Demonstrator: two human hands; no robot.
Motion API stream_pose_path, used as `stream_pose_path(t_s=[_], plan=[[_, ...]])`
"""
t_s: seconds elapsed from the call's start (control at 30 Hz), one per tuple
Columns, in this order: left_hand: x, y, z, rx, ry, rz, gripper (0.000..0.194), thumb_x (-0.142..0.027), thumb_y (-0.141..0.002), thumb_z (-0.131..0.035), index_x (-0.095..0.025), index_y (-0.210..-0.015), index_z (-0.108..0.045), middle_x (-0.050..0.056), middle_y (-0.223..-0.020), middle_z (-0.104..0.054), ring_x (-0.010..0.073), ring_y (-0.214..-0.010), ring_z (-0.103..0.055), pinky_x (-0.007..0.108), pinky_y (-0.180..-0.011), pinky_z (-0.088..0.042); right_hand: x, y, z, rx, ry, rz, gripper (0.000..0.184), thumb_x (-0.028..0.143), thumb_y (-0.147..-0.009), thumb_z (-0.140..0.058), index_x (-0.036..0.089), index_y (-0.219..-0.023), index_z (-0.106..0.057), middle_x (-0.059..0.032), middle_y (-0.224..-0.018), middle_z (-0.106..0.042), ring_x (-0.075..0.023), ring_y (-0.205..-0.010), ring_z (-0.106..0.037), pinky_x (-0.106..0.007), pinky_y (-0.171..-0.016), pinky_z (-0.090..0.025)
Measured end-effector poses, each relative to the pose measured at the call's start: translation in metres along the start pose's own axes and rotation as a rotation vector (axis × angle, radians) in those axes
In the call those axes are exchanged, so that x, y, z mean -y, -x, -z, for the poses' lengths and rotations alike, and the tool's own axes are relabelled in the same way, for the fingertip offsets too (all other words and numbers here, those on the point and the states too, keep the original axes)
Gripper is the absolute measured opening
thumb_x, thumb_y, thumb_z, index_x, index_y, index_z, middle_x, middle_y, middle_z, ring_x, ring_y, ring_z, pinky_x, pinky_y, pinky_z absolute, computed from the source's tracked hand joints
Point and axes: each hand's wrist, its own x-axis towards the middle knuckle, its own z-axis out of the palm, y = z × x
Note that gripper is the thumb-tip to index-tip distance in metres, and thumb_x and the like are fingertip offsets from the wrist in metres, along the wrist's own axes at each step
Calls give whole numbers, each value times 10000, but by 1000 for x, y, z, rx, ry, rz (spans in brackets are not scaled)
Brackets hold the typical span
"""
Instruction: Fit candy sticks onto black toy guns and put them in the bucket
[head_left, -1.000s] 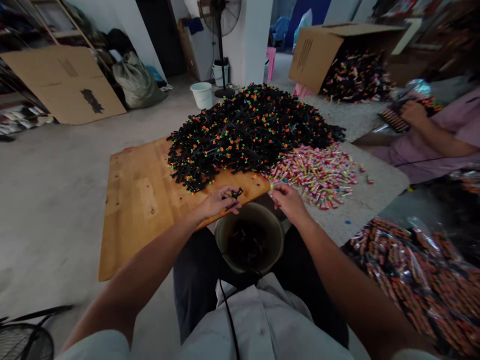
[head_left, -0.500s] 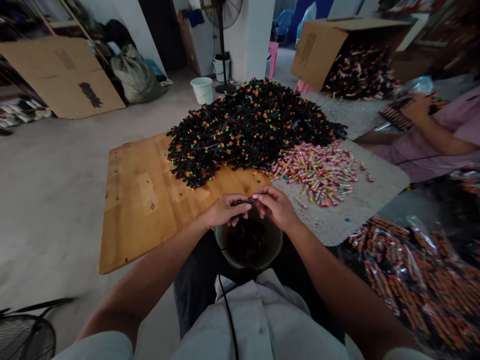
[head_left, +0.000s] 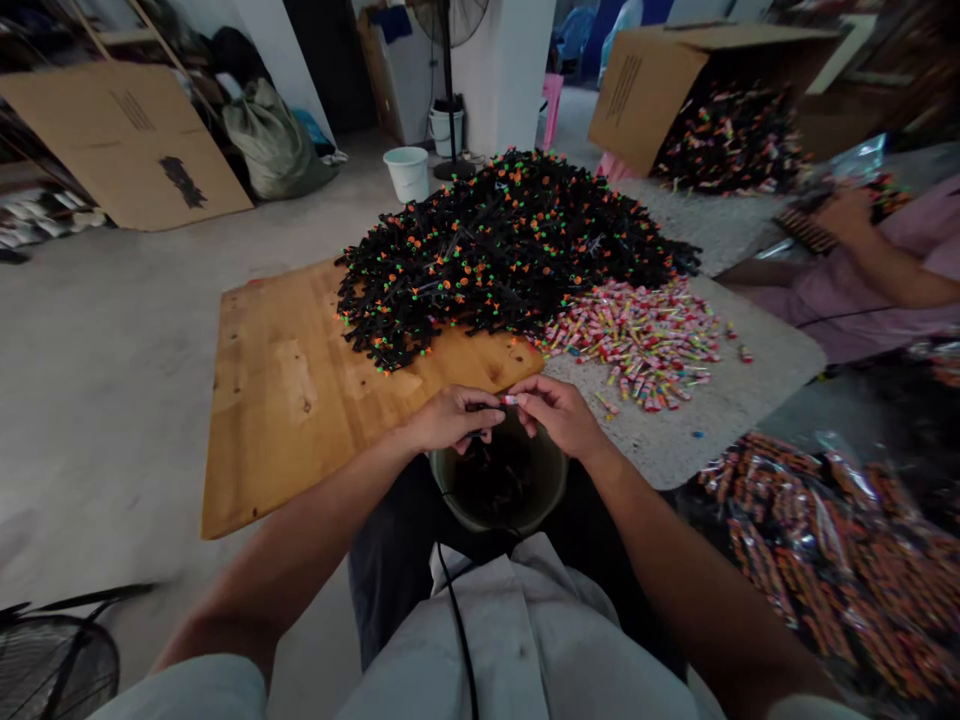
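Note:
My left hand (head_left: 454, 418) is closed on a small black plastic piece, mostly hidden by the fingers. Between finger and thumb, my right hand (head_left: 556, 412) pinches a small pink-and-white tube with a red end (head_left: 509, 400), which meets the black piece. Both hands are above a bucket (head_left: 555, 490) between my knees, with dark pieces inside. Beyond them, a big heap of black plastic pieces with orange and green tips (head_left: 495, 255) covers the far part of the wooden board (head_left: 262, 400). To its right lies a pile of pink and yellow small tubes (head_left: 645, 340).
A grey stone-like tabletop (head_left: 772, 340) adjoins the board. At right sits a person in a pink top (head_left: 885, 240), hands on packed pieces. Plastic-bagged goods (head_left: 832, 560) lie at lower right. A tipped cardboard box (head_left: 645, 95) spills pieces; a pale bucket (head_left: 407, 175) stands behind.
The small tube now lies in line against the black piece, and my right fingers have shifted slightly right. The view has moved a little. Both hands keep their hold.

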Motion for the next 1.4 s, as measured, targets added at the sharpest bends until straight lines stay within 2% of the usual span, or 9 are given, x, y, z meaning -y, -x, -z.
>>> stream_pose_path(t_s=[0.47,0.63,0.73,0.83,0.9,0.97,1.07,1.17,1.4], plan=[[0,-1,-5,111,121,224,532,-629,-769,-823,-140,-959,-733,-8,-631,-659,62,-379,-454,192,-381,-317,-10,21,7,78,66,-58,253,442,-932,-715,196,-989,-737,36,-642,-636,-107,-507,-550,-230,-502,-431],[15,-6,-1,129,-166,64,538,-614,-874,-734,-181,-1192,-758,40,-851,-773,148,-642,-685,245,-596,-513,-19,28,17,229,35,-178,270,448,-929,-712,193,-1016,-724,28,-686,-665,-114,-546,-582,-231,-534,-457],[28,-18,22,-96,-491,-60,417,-518,-952,-668,-207,-1208,-776,63,-1025,-800,211,-907,-746,288,-812,-555,-30,27,34,343,221,-323,368,458,-955,-671,197,-1210,-720,-32,-884,-771,-152,-639,-674,-263,-599,-514],[42,-29,61,-515,-814,-17,332,-337,-1023,-525,-185,-1170,-781,109,-1135,-772,257,-1054,-710,357,-959,-535,-43,22,60,53,659,-334,342,403,-1007,-579,192,-1226,-735,-81,-980,-797,-202,-778,-732,-304,-720,-541],[50,-32,87,-710,-1009,57,349,-251,-1011,-490,-164,-1210,-763,162,-1253,-717,313,-1208,-636,427,-1047,-498,-49,17,80,-244,982,-346,337,347,-1023,-523,172,-1202,-749,-130,-1065,-799,-256,-947,-749,-343,-835,-539],[57,-31,106,-818,-1140,150,349,-273,-1001,-511,-161,-1233,-748,199,-1326,-657,372,-1297,-558,492,-1071,-477,-53,12,97,-402,1213,-413,398,333,-1019,-516,145,-1311,-711,-179,-1186,-779,-306,-1099,-731,-377,-912,-528],[64,-28,122,-778,-1184,283,342,-371,-1008,-553,-163,-1199,-745,206,-1310,-645,397,-1284,-559,510,-1050,-491,-55,9,111,-387,1366,-483,476,361,-1027,-506,143,-1428,-643,-200,-1274,-748,-326,-1167,-717,-394,-936,-528],[67,-26,127,-695,-1110,355,354,-417,-996,-610,-171,-1224,-722,179,-1314,-656,359,-1204,-628,455,-1001,-525,-55,8,111,-348,1413,-482,437,369,-1042,-474,161,-1367,-678,-190,-1267,-746,-330,-1150,-726,-406,-930,-534],[79,-15,136,-675,-946,238,512,-331,-896,-722,-147,-1370,-665,164,-1336,-684,302,-1182,-665,379,-1007,-517,-53,4,114,-303,1396,-568,400,379,-1014,-493,124,-1196,-741,-215,-1197,-765,-335,-1086,-739,-418,-899,-545]])
